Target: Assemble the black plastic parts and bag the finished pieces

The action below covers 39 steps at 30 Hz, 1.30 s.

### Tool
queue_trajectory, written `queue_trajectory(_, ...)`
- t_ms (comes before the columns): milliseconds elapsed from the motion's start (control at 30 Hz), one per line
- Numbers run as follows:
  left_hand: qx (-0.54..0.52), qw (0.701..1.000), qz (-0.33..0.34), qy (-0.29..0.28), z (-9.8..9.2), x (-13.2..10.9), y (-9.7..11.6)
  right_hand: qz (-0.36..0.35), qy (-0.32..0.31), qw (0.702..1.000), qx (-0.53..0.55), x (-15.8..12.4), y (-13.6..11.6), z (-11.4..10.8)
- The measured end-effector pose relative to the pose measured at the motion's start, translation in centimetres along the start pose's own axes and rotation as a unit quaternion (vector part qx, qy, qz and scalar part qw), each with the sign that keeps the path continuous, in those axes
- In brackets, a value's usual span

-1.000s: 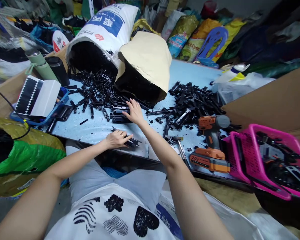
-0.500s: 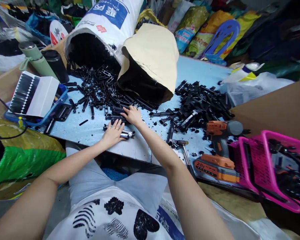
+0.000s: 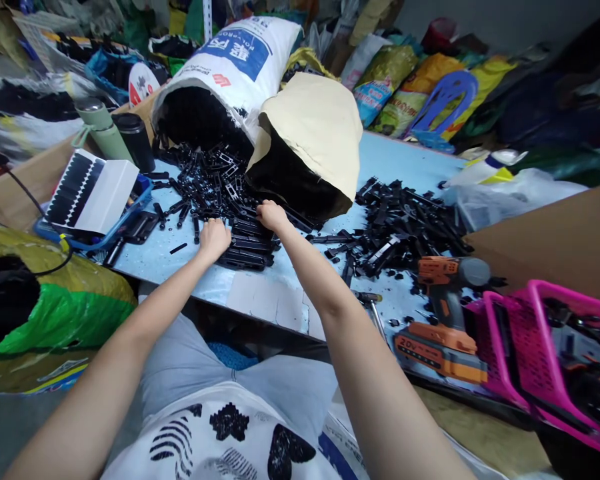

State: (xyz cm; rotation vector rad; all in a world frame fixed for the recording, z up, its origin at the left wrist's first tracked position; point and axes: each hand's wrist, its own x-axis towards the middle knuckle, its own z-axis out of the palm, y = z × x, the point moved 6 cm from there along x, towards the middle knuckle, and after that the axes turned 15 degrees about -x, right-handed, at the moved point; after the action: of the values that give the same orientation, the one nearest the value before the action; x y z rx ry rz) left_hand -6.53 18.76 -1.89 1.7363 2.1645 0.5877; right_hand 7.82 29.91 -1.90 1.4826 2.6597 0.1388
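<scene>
Black plastic parts (image 3: pixel 247 248): a small orderly stack of flat pieces, centre of the frame, lying on the pale blue surface (image 3: pixel 395 155) just in front of the sack mouths
Left hand (image 3: pixel 214 237): curled, fingers folded down over the near left end of the stack
Right hand (image 3: pixel 273 215): bent at the knuckles and resting on the far end of the stack, close to the tan sack; its fingertips are hidden among the pieces, so I cannot tell whether it grips or only presses
White sack (image 3: pixel 230 67): on its side in the upper centre, mouth open, a loose heap (image 3: pixel 205 175) of the same black pieces spilling out toward the hands
Tan sack (image 3: pixel 315 123): beside the white one and touching it, dark open mouth facing the stack
Second heap (image 3: pixel 405 223): right of centre, tangled and well apart from the stack
Orange drill (image 3: pixel 445 313): lower right, near the surface's front edge
Pink basket (image 3: pixel 523 340): far right, beside the drill, with dark pieces inside — blurred, details unclear
Flasks: a green flask (image 3: pixel 103 130) and a black flask (image 3: pixel 136 141) stand upper left, above a white box (image 3: pixel 93 193)
Progress, as a judgement: only a handful of pieces lie squared up under the hands; both heaps and the sacks look largely unsorted, so most of the handling seems left
</scene>
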Motion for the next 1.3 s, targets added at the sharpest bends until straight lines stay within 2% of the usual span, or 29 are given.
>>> queue_trajectory(67,-0.001,0.997,-0.069,-0.028,0.0,2.6,-1.2,-0.011,-0.006,1.0,0.006,1.0,-0.5,0.0)
queue_trajectory(167,-0.004,0.995,-0.083,-0.049,0.4,4.9,-1.4,-0.012,0.005,0.999,0.029,1.3,-0.5,-0.1)
queue_trajectory(300,-0.004,0.998,-0.053,-0.037,0.1,4.4,-1.4,0.012,-0.01,0.996,0.089,-1.1,2.2,0.0)
queue_trajectory(367,-0.009,1.0,-0.026,-0.015,-0.7,3.2,-1.8,0.036,-0.024,0.979,0.2,-3.7,3.8,0.3)
queue_trajectory(400,-0.017,1.0,-0.007,-0.001,-1.3,2.4,-1.9,0.046,-0.025,0.955,0.291,-5.3,4.4,0.5)
queue_trajectory(467,-0.049,0.997,0.05,0.025,-2.6,0.4,-1.9,0.052,-0.017,0.871,0.489,-8.7,4.8,0.9)
queue_trajectory(500,-0.073,0.993,0.085,0.032,-3.1,-0.9,-1.7,0.045,-0.012,0.826,0.562,-10.5,4.7,1.1)
queue_trajectory(533,-0.101,0.987,0.119,0.032,-3.5,-2.4,-1.4,0.034,-0.009,0.796,0.604,-12.3,4.4,1.2)
queue_trajectory(567,-0.131,0.979,0.153,0.026,-3.6,-4.1,-1.0,0.023,-0.006,0.781,0.624,-14.0,3.9,1.4)
queue_trajectory(600,-0.159,0.97,0.183,0.016,-3.6,-5.8,-0.6,0.016,0.0,0.78,0.626,-15.5,3.4,1.5)
queue_trajectory(633,-0.182,0.961,0.206,0.002,-3.4,-7.5,-0.1,0.016,0.012,0.793,0.609,-17.0,2.9,1.5)
queue_trajectory(700,-0.209,0.952,0.223,-0.029,-2.2,-10.6,0.7,0.025,0.052,0.855,0.516,-19.5,1.8,1.4)
queue_trajectory(767,-0.214,0.953,0.206,-0.056,-0.6,-12.9,1.0,0.032,0.09,0.93,0.355,-21.8,0.1,1.2)
queue_trajectory(833,-0.213,0.959,0.173,-0.074,0.9,-14.4,0.9,0.006,0.095,0.975,0.199,-23.6,-2.3,1.2)
queue_trajectory(933,-0.234,0.959,0.137,-0.083,2.1,-15.6,0.8,-0.067,0.069,0.99,0.101,-25.7,-5.6,2.1)
queue_trajectory(1033,-0.284,0.949,0.114,-0.078,1.9,-16.3,1.2,-0.053,0.065,0.986,0.145,-26.1,-6.3,2.5)
queue_trajectory(1100,-0.329,0.935,0.1,-0.086,1.6,-16.7,1.8,0.0,0.077,0.963,0.258,-25.7,-5.7,2.2)
queue_trajectory(1133,-0.357,0.925,0.091,-0.097,1.6,-16.9,2.1,0.028,0.078,0.939,0.335,-25.4,-5.5,2.1)
queue_trajectory(1233,-0.453,0.88,0.056,-0.13,1.8,-17.4,3.1,0.093,0.026,0.822,0.561,-24.8,-6.2,2.2)
queue_trajectory(1300,-0.491,0.86,0.046,-0.133,1.9,-17.5,3.5,0.107,-0.018,0.748,0.655,-24.7,-7.4,2.3)
